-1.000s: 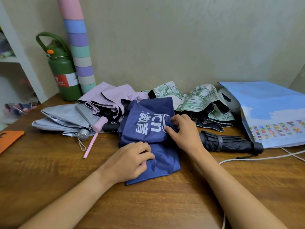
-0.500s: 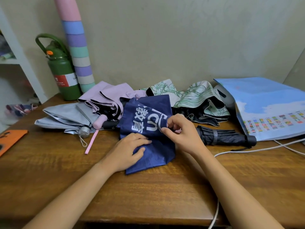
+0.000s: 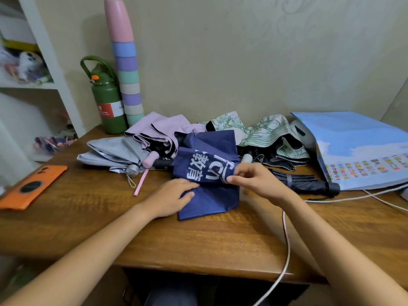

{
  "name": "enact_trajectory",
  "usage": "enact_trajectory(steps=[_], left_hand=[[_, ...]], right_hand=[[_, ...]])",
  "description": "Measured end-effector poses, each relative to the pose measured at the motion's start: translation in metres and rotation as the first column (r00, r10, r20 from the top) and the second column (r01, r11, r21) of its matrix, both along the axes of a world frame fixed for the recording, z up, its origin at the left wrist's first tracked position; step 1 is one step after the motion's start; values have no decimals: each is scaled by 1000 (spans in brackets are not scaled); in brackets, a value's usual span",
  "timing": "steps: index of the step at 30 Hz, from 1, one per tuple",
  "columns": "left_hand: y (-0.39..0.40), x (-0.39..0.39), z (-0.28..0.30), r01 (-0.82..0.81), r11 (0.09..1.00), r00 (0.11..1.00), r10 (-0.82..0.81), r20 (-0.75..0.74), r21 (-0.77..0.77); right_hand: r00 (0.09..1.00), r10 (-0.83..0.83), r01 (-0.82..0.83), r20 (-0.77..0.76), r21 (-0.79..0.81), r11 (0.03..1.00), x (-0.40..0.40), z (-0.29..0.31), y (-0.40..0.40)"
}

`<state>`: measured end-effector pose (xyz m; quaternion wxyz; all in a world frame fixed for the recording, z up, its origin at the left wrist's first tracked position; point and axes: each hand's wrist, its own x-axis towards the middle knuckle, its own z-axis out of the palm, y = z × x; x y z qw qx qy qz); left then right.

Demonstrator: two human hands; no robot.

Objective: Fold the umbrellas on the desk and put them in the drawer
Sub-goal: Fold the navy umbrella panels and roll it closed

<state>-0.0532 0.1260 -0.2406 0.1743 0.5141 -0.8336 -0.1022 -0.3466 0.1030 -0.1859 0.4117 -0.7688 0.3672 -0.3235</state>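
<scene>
A navy blue umbrella [image 3: 212, 195] with white lettering lies collapsed in the middle of the wooden desk [image 3: 198, 239]. My left hand [image 3: 170, 197] presses flat on its lower cloth. My right hand [image 3: 258, 182] pinches the canopy's right edge and pulls a fold across. Behind it lie a grey umbrella [image 3: 110, 151], a pink umbrella [image 3: 159, 131] and a green floral umbrella [image 3: 265, 135], all loose and unrolled. A black umbrella [image 3: 304, 184] lies rolled and strapped at the right. No drawer is in view.
An orange phone [image 3: 33, 186] lies at the desk's left edge. A green flask [image 3: 108, 102] and a tall stack of pastel cups [image 3: 127, 62] stand by the wall. A blue bag [image 3: 357, 149] lies at right, white cables [image 3: 287, 239] trail over the front edge. White shelves [image 3: 44, 62] stand left.
My right hand has drawn the navy canopy's edge over towards the left, making the bundle narrower. My left hand has flattened from curled fingers. The view has pulled back, so the desk's front edge shows.
</scene>
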Motion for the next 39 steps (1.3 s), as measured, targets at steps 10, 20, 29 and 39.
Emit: enact_trajectory(steps=[10,20,29,39], left_hand=[[0,23,4,-228,916,677,392,-623,329],[-6,22,0,-173,973,865,223,-450,150],[6,15,17,-273,925,776,374,-508,265],[20,11,44,-236,712,681,606,-410,661]], right_hand=[[920,27,-52,-391,-55,997,-9,-26,31],[960,-163,152,-228,-67,986,-4,-33,51],[923,-290,223,-254,-263,939,2,-45,56],[919,-308,289,-245,-110,951,6,-40,55]])
